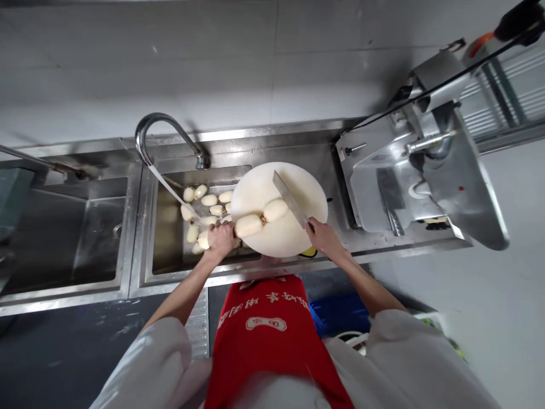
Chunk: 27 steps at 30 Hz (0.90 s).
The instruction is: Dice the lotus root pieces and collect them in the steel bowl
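Observation:
A jointed length of pale peeled lotus root (249, 225) lies across a round white cutting board (281, 176). My left hand (222, 238) is closed around the root's left end, at the board's left edge. In my right hand (324, 237) is the handle of a cleaver (290, 198), its wide blade pointing up and left over the board, just right of the root's right segment. Several peeled root pieces (209, 200) lie in the sink left of the board, under running water.
A curved chrome faucet (169, 121) arches over the sink (170, 264). Another sink basin (102, 227) is at the left. A metal slicing machine (460, 176) stands at the right, with a second cleaver (389, 199) on a tray beside it.

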Available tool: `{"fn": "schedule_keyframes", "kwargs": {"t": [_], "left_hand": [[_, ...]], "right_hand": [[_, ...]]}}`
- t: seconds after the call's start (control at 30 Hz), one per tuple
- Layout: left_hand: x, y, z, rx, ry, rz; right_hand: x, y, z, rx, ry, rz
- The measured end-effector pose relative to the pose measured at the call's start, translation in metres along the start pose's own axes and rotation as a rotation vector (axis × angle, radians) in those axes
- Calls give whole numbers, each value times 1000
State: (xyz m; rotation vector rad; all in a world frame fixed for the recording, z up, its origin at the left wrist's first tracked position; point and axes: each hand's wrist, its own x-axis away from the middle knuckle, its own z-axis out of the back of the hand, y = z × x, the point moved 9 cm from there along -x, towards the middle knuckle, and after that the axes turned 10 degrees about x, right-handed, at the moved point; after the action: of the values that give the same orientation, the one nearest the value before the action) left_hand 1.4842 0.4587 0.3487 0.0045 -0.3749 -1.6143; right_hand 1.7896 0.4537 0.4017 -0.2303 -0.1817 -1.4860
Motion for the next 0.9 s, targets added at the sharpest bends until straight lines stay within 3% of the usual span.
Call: {"fn": "schedule_keyframes", "kwargs": {"t": [0.2, 0.43, 0.5, 0.7, 0.9], "left_hand": [[0, 0, -2, 33, -1, 20], [0, -2, -11, 66, 0, 33], [2, -4, -17, 95, -6, 46], [8, -8, -30, 176, 1, 84], [10, -12, -34, 187, 13, 84]], "right_hand": [[-11, 2, 1, -22, -23, 78], [-57, -11, -41, 33, -71, 45], [-61, -12, -42, 42, -72, 27], [-17, -34, -7, 26, -11, 52], [19, -79, -24, 31, -76, 153]]}}
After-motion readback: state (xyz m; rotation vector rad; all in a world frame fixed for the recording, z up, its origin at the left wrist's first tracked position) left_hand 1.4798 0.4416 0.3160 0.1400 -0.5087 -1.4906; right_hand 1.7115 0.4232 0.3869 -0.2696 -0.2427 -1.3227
